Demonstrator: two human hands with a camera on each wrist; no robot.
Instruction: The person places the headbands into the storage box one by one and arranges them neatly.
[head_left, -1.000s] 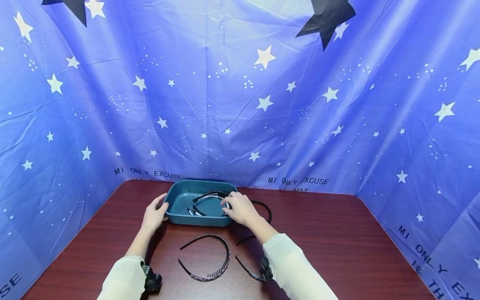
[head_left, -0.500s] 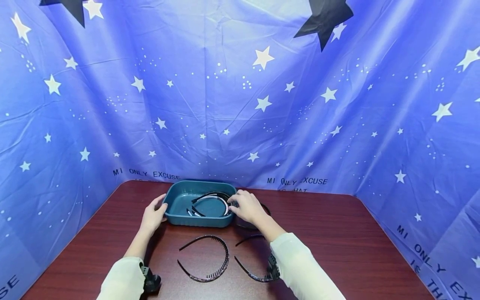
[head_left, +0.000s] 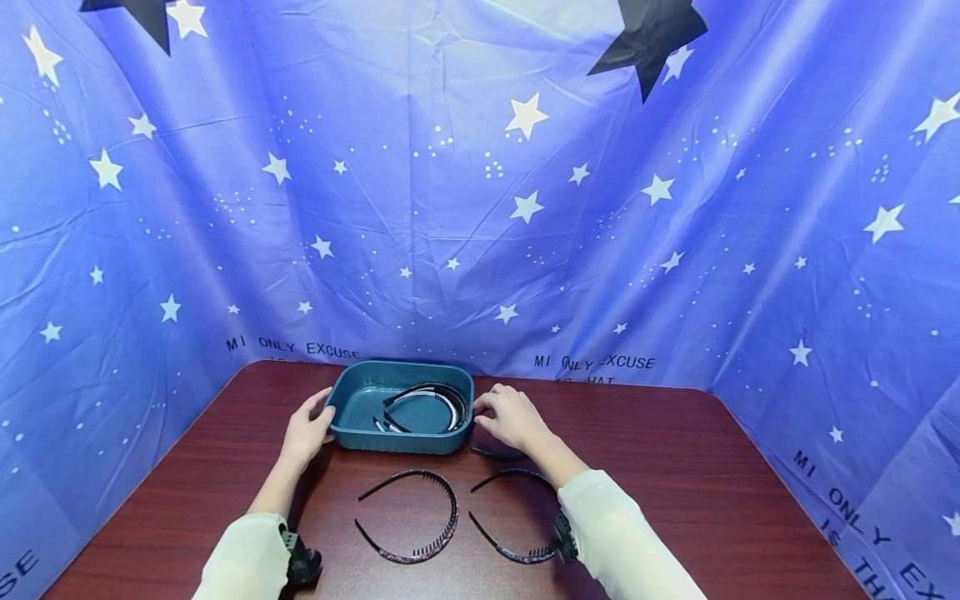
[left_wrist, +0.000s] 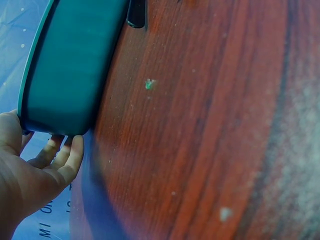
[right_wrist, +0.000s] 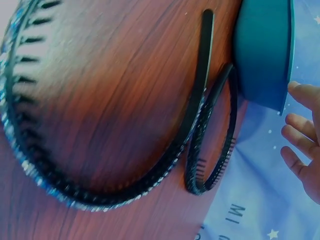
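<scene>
A teal rectangular bin stands at the back of the table. Nested headbands, black and white, lie in its right half. My left hand rests against the bin's left end, fingertips touching its outer wall in the left wrist view. At the right end is my right hand, holding nothing, its fingers loosely spread close to the rim. Below that hand lies a black toothed headband, mostly hidden in the head view. Two glittery headbands lie nearer, one at centre and one to its right.
The dark red wood table carries everything. A blue star-printed curtain hangs close behind its back edge and along both sides. Black wrist cameras sit on both sleeves.
My right hand has let go of the headbands and moved right, out of the bin to just outside its right end. My left hand stays where it was.
</scene>
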